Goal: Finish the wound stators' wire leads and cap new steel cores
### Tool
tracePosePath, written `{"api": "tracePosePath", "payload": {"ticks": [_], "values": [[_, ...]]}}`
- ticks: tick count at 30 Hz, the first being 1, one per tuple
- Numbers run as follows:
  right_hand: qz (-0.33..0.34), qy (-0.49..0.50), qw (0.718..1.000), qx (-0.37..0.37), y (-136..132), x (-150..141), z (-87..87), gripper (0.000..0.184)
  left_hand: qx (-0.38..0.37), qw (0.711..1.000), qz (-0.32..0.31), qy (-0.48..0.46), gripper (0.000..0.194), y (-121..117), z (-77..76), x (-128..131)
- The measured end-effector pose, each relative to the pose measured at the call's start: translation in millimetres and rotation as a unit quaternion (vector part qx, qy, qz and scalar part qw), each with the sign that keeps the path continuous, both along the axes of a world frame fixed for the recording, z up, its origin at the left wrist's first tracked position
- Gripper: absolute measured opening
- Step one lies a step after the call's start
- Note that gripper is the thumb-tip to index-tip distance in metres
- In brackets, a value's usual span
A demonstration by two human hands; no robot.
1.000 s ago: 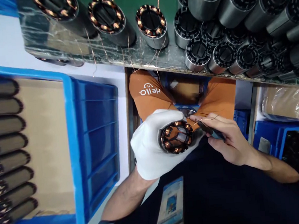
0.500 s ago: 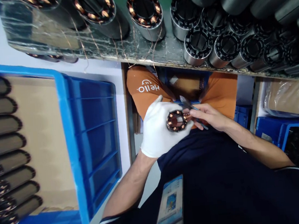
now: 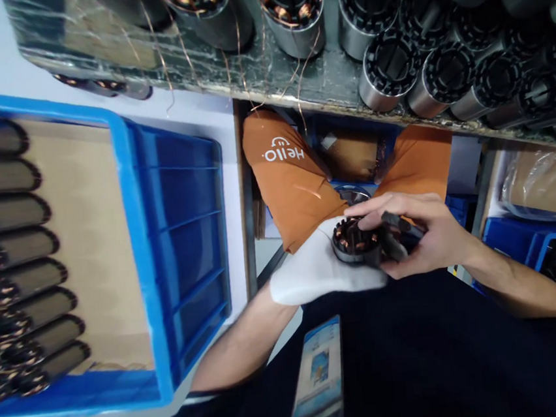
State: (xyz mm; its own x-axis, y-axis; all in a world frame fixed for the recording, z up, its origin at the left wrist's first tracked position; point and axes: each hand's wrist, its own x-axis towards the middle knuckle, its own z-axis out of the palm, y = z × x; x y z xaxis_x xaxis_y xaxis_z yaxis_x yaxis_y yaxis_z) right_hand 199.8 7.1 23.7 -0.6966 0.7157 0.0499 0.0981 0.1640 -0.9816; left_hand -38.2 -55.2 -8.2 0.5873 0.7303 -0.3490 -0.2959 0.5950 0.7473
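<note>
My left hand (image 3: 308, 264), in a white glove, is closed around a motor stator (image 3: 357, 243). The stator's open end faces up, with copper windings and a dark slotted rim showing. My bare right hand (image 3: 420, 231) is at the stator's right side, its fingertips touching the rim and reaching over the opening. Dark pliers (image 3: 393, 244) are tucked in the same hand, blurred and partly covered by the fingers. The glove's fingers are mostly hidden behind the stator.
Wound stators (image 3: 295, 33) with loose copper wire ends stand on the bench edge (image 3: 330, 92) ahead. Several unwound ones (image 3: 390, 70) crowd its right. A blue crate (image 3: 137, 248) at left holds rows of stators. A phone (image 3: 317, 378) hangs at my chest.
My right hand has moved from beside the stator onto its rim, and the pliers have swung back into the palm. The stator sits lower and further right, tilted differently. The whole view has shifted slightly.
</note>
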Motion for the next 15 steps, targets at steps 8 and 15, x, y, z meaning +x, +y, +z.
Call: {"api": "tracePosePath", "payload": {"ticks": [8, 15], "values": [[0.126, -0.282, 0.933, 0.187, 12.6, 35.9, 61.5, 0.075, 0.082, 0.985, 0.03, 0.149, 0.036, 28.1, 40.2, 10.0], [0.169, -0.328, 0.879, 0.301, 10.6, 42.3, 67.8, 0.062, 0.11, 0.976, 0.006, 0.191, 0.027, 26.8, 37.1, 14.1]]}}
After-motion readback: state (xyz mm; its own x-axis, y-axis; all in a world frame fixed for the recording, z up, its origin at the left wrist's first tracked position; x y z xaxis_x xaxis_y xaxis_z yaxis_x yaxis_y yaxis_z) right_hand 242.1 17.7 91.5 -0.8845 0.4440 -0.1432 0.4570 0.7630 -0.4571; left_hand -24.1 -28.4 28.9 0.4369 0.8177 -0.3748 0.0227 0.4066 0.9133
